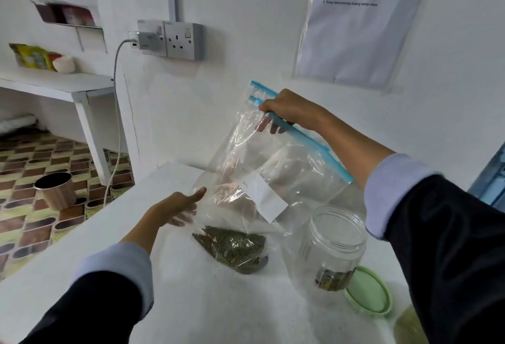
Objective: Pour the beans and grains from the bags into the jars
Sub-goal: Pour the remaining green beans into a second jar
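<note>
A clear zip bag point(276, 168) with a blue seal strip hangs over the white table point(109, 234). Green beans point(232, 248) lie heaped in its bottom corner, which rests on the table. My right hand point(287, 109) grips the blue strip at the bag's open top, holding it up. My left hand point(177, 207) touches the bag's lower left side, fingers against the plastic and thumb up. To the right stands an open clear jar point(334, 245) with a little dark grain at its bottom. Its green lid point(369, 291) lies flat beside it.
A wall socket with a plugged-in charger point(170, 40) and a hanging cable are on the wall behind. A printed sheet point(360, 21) is taped at upper right. A metal pot point(56, 190) stands on the patterned floor left of the table, below a white shelf point(54, 84).
</note>
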### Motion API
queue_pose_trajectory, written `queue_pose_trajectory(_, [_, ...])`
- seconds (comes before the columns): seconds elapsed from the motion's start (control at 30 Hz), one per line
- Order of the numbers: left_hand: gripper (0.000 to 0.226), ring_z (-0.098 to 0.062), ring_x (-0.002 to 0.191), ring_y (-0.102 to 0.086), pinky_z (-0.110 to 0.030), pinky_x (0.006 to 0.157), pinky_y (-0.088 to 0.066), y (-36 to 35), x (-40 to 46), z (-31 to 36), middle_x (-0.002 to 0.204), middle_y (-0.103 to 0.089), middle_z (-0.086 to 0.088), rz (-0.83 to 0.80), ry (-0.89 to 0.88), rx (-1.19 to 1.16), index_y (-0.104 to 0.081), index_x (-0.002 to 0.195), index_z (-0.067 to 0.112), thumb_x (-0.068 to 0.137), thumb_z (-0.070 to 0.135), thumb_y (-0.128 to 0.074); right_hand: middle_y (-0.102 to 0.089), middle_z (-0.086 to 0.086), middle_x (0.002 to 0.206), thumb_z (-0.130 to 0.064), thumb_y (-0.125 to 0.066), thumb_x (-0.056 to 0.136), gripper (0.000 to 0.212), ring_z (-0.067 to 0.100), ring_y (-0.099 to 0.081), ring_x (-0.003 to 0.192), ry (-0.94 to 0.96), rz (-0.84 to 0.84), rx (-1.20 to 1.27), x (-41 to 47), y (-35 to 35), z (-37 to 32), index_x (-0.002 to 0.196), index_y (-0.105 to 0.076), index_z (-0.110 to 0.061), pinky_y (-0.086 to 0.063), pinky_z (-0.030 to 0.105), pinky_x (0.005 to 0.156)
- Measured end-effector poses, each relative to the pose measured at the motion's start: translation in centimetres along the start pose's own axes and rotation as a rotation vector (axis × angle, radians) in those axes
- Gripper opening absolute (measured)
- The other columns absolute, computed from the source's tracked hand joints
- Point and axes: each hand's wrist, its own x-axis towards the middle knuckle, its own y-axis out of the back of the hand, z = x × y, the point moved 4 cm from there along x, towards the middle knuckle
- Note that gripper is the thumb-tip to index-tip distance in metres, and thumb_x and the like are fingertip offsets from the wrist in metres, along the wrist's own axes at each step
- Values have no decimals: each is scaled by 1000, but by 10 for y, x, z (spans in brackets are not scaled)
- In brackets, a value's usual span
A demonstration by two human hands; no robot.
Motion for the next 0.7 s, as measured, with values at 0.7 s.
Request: queue_pose_trajectory(0.7, [61, -28, 97, -54, -38, 87, -48, -28, -14, -17, 118, -46, -11, -15, 285, -921, -43, 123, -1, 81, 33, -71, -71, 4, 74, -20, -68, 80, 16, 10, -57, 50, 22, 246, -1, -18, 17, 7, 88, -67, -5, -45, 20, 51])
